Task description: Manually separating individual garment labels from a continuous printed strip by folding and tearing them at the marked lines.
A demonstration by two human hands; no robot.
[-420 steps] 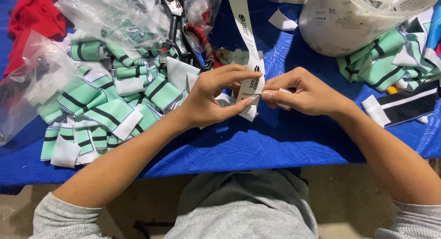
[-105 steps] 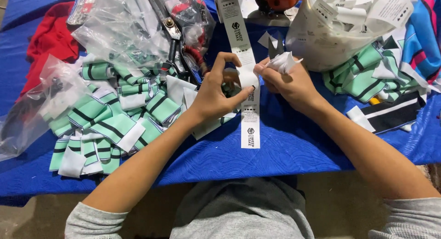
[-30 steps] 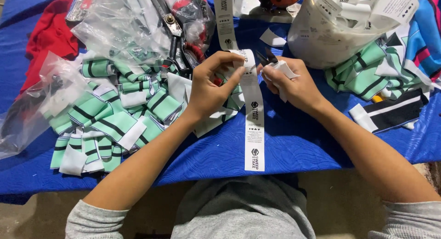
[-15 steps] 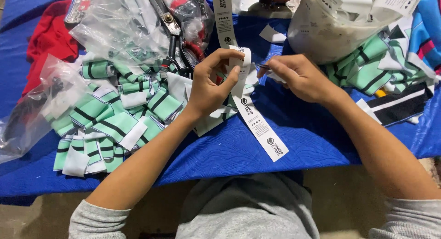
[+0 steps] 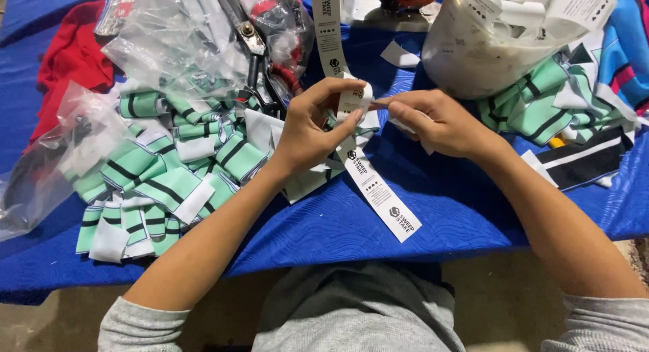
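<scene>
My left hand point(image 5: 312, 127) pinches a folded section of a long white printed label ribbon point(image 5: 376, 191) between thumb and fingers. The ribbon runs up past the hand toward the back point(image 5: 329, 27) and its free end lies diagonally on the blue cloth. My right hand point(image 5: 438, 122) is right beside the fold, fingertips at the ribbon's edge, with small white label pieces tucked in its palm. Both hands hover above the blue table cover point(image 5: 324, 230).
A heap of green, white and black striped fabric pieces point(image 5: 169, 176) lies left of my hands, more at the right point(image 5: 534, 105). Clear plastic bags point(image 5: 169, 41), black scissors point(image 5: 260, 75), a red cloth point(image 5: 71, 61) and a white tub of cut labels point(image 5: 500, 34) stand behind.
The hanging ribbon tail has swung from straight down to a diagonal toward the right. My right hand has moved closer to the fold held by my left hand.
</scene>
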